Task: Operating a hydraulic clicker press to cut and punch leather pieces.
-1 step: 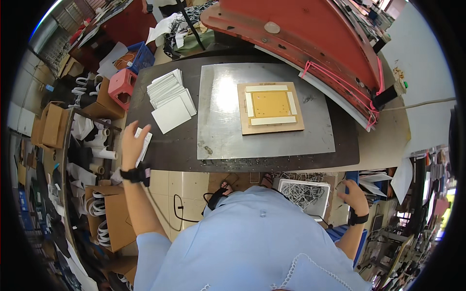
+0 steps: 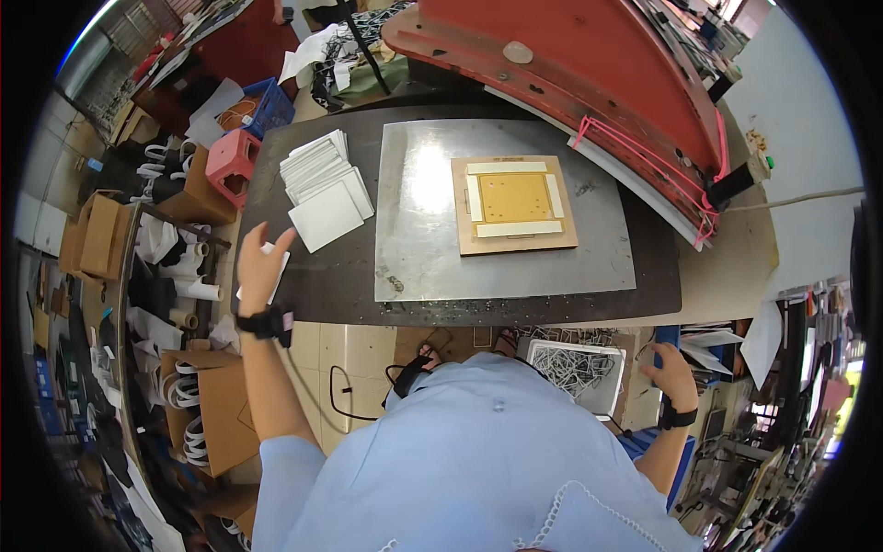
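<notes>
A pause between handlings, by the look of it

The dark table (image 2: 322, 293) takes up most of the work area, and the red machine (image 2: 570, 55) slants across its far right. On the table lies a metal plate (image 2: 414, 253); on that, right of its middle, a wooden board (image 2: 515, 243) carries a yellow panel (image 2: 513, 197) framed by pale strips. A stack of white sheets (image 2: 326, 189) lies fanned left of the plate. The left hand (image 2: 258, 271) is at the near-left corner, fingers spread; the right hand (image 2: 673, 377), low and beyond the near edge, is loosely curled around nothing. Smallest is a white piece (image 2: 279, 270) behind the left hand; I cannot tell whether they touch. The step seems to be preparation: handling a sheet would call for a pinch at its edge.
</notes>
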`<state>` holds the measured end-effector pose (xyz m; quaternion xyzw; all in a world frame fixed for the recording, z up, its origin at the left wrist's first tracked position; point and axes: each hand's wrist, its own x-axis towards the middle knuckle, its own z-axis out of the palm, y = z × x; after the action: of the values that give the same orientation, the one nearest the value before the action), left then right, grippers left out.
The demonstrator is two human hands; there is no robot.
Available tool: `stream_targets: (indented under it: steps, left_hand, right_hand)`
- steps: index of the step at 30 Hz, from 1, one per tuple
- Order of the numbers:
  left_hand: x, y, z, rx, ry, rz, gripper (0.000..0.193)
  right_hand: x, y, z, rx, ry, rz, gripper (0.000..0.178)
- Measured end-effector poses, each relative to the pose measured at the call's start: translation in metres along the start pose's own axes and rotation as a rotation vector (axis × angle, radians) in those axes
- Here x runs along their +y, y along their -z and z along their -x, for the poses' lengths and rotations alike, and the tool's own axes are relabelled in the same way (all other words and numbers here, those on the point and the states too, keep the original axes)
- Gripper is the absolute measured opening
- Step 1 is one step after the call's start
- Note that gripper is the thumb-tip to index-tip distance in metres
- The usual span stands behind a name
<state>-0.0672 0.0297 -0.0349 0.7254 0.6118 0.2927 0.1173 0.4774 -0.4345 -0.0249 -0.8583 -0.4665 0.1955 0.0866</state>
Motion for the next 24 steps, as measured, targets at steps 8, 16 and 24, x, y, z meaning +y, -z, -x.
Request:
stream_targets:
  steps: [8,16,24]
  left_hand:
    - [0.025,-0.041,-0.007,0.075,0.102,0.164,0.039]
    - [0.101,0.001,0.024,-0.142,0.138,0.885,0.024]
    - [0.218,-0.037,0.089,-0.718,0.091,1.004,0.028]
  right_hand:
    - [-0.099,0.008,-0.027,0.005,0.109,-0.383,0.035]
    - [-0.191,0.017,-0.074,-0.199,0.455,-0.672,0.028]
    - [-0.243,0.009,-0.111,-0.307,0.354,-1.060,0.029]
